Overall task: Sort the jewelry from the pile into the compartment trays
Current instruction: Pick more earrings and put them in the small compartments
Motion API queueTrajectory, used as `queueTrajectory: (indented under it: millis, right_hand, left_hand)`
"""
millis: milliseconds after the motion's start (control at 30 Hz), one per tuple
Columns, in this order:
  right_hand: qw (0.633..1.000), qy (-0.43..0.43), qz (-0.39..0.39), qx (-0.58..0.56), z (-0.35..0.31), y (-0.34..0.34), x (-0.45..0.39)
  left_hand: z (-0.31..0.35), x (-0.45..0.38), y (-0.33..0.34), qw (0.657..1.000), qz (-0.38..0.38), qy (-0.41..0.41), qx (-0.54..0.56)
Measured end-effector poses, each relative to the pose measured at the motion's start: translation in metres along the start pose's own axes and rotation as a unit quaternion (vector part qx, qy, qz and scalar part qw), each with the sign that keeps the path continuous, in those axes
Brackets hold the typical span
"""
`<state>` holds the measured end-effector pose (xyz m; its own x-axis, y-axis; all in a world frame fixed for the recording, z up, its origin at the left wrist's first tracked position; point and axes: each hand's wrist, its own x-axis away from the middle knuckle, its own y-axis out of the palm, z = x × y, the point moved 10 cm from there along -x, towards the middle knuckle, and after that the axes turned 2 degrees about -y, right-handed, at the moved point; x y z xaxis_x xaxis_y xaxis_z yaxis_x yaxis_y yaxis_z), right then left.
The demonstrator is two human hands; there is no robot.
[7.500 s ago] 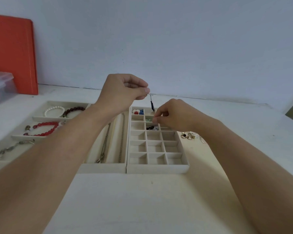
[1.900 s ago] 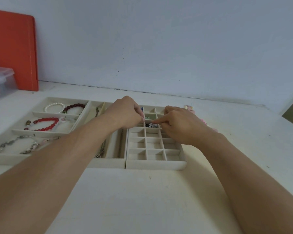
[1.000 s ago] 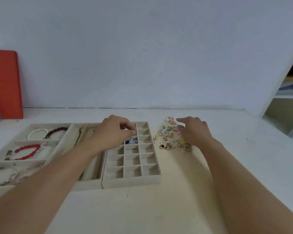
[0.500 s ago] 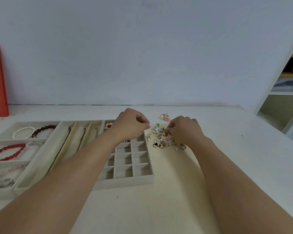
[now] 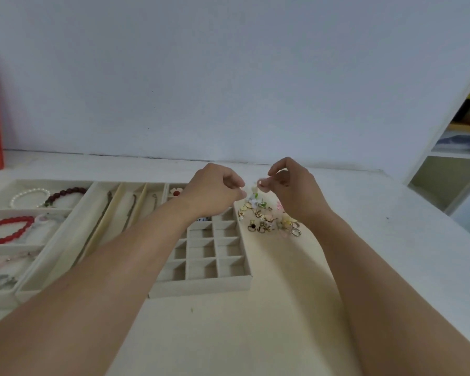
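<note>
Just above pile [image 5: 269, 219], pink piece [image 5: 262, 183] in right hand [image 5: 293, 191] grip

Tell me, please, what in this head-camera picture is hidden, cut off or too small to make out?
- Head view: the small pale piece pinched by the right hand is blurred; its type is unclear.
- Whether the left hand holds anything: its curled fingers hide that.
- Upper cells of the grid tray: covered by the left hand and forearm.
- Pile: its pieces are too small to identify.
- Bracelet tray: cut off by the left edge.
</note>
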<state>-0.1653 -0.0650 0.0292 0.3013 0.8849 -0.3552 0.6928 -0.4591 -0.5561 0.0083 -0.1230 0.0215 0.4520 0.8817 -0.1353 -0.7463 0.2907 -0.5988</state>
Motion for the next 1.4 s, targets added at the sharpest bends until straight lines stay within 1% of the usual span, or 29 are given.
queueTrajectory:
  millis: [67,167,267,333,400,467,533,567,600,667,767,833,900,1100,1300,1367,1400]
  right_hand:
    - [0.998,-0.016,-0.014,-0.059,-0.015,0.002,0.004]
    - [0.993,-0.03,-0.047,-0.105,-0.028,0.01,0.008]
    - [0.992,-0.028,-0.063,-0.11,-0.03,0.016,0.01]
    - [0.992,-0.021,-0.059,-0.112,-0.029,0.018,0.009]
    - [0.993,-0.01,-0.019,-0.113,-0.022,0.01,0.006]
    - [0.994,0.018,0.048,-0.099,-0.006,-0.009,-0.001]
    - [0.992,0.065,0.096,-0.052,0.018,-0.026,-0.006]
    - [0.991,0.085,0.098,-0.02,0.029,-0.03,-0.011]
    - [0.991,0.1,0.084,0.014,0.038,-0.028,-0.016]
    - [0.989,0.117,0.029,0.087,0.049,-0.016,-0.029]
    - [0.974,0.146,-0.057,0.163,0.063,0.006,-0.042]
    - [0.962,0.146,-0.087,0.212,0.066,0.016,-0.049]
    - [0.952,0.138,-0.096,0.257,0.067,0.019,-0.055]
    - [0.95,0.133,-0.098,0.264,0.071,0.021,-0.062]
    - [0.935,0.162,-0.154,0.274,0.074,0.028,-0.056]
    - [0.944,0.144,-0.138,0.263,0.063,0.026,-0.054]
    - [0.954,0.129,-0.115,0.244,0.053,0.023,-0.054]
  left_hand:
    - [0.002,0.0,0.002,1.0,-0.004,0.006,0.016]
    - [0.005,-0.001,0.0,0.999,-0.001,0.024,0.024]
    - [0.007,0.001,-0.002,0.999,-0.01,0.024,0.023]
    - [0.007,0.002,-0.004,0.999,-0.004,0.023,0.023]
    - [0.006,0.002,-0.009,0.999,0.015,0.014,0.032]
    - [0.0,-0.001,-0.016,0.998,0.037,-0.003,0.057]
    - [-0.004,-0.004,-0.02,0.996,0.045,-0.012,0.081]
    - [-0.005,-0.006,-0.021,0.995,0.048,-0.014,0.09]
    - [-0.006,-0.006,-0.023,0.994,0.05,-0.016,0.094]
    - [-0.008,-0.005,-0.025,0.993,0.057,-0.02,0.097]
    - [-0.011,-0.005,-0.031,0.991,0.064,-0.024,0.114]
    - [-0.015,-0.006,-0.038,0.989,0.075,-0.03,0.126]
    - [-0.019,-0.007,-0.044,0.986,0.086,-0.035,0.135]
    - [-0.023,-0.007,-0.057,0.982,0.094,-0.043,0.16]
    - [-0.033,-0.004,-0.068,0.978,0.105,-0.065,0.171]
    - [-0.034,-0.003,-0.072,0.978,0.11,-0.066,0.164]
    - [-0.034,-0.003,-0.073,0.979,0.112,-0.066,0.158]
